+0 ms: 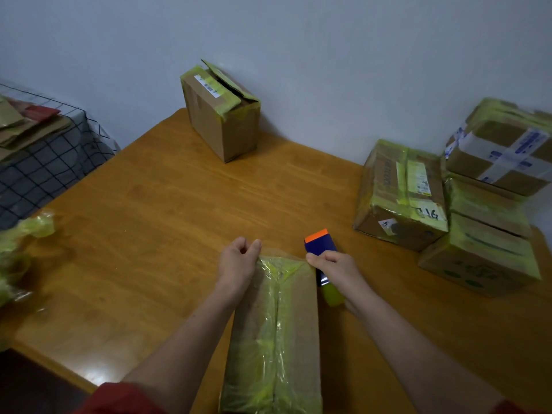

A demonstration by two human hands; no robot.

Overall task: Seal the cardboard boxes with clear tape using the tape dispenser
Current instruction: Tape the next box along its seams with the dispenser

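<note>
Working the far end of the long cardboard box, laid lengthwise on the wooden table at its near edge. Gripping the tape dispenser with the right hand, fingers wrapped round the handle, just beside the box's far right corner. Curling the left hand at the far left corner, seemingly pinching the edge of the clear tape there, though hard to confirm from this angle.

To do it well: pull the dispenser taut across and over the far edge, hold the blade low against the cardboard, then twist to cut cleanly. Press down with the left hand before cutting, and smooth from the seam outward to chase out wrinkles. Avoid letting the loose end fold back onto itself.

Matt brown cardboard; over it glossy film with a yellow-green tint, crinkled and catching the light along the centre seam. Blue plastic dispenser body with an orange tip, yellowish roll under the wrist. Smooth varnished tabletop with visible grain. Not yet sealed: a smaller box by the wall, flaps ajar; taped boxes stacked at the right
</note>
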